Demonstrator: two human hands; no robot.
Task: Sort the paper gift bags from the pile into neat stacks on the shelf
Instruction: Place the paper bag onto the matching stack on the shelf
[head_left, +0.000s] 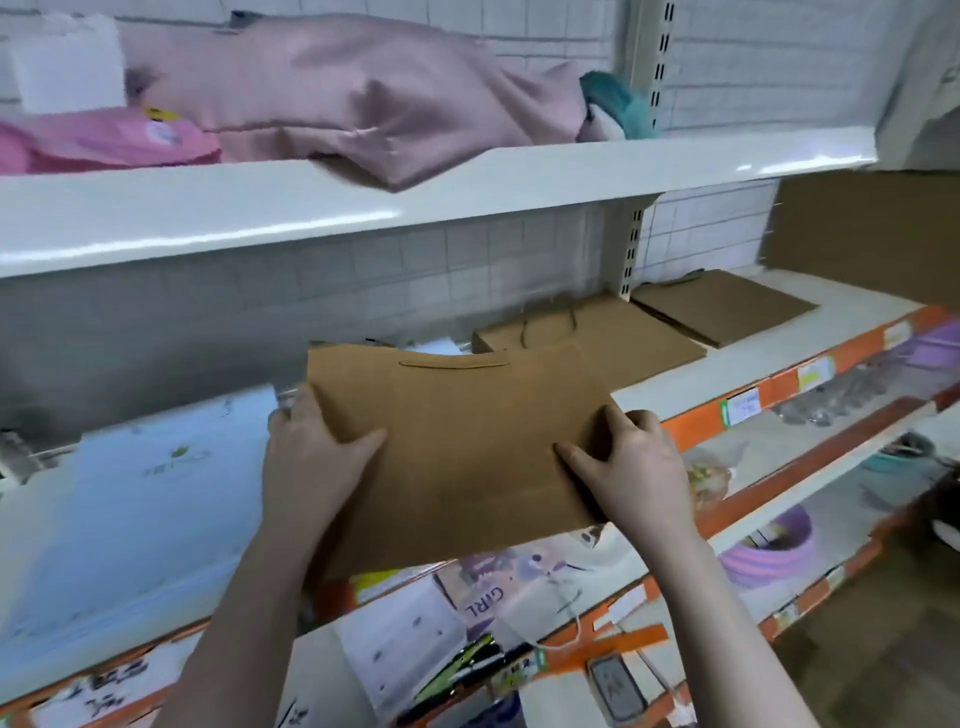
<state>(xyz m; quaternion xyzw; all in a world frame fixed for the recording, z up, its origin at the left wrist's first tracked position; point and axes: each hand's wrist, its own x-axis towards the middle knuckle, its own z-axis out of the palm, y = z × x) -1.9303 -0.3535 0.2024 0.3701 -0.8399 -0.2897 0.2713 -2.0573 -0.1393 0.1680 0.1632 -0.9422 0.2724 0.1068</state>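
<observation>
A flat brown paper gift bag (457, 441) is held level above the front of the middle shelf (727, 371). My left hand (311, 457) grips its left edge, thumb on top. My right hand (631, 465) grips its right edge, thumb and a finger pressed on the top face. Behind it on the shelf lies a stack of brown bags (623, 335) with cord handles, and a second brown stack (722, 306) sits further right. Pale blue-white bags (156, 493) lie on the shelf to the left.
The upper shelf (311, 213) carries pink bags (104, 140), a mauve cloth (363, 98) and a teal item (618, 106). Printed bags (498, 587) sit on the shelf below. Lower right shelves hold purple bowls (769, 551). A brown cardboard panel (872, 228) stands at right.
</observation>
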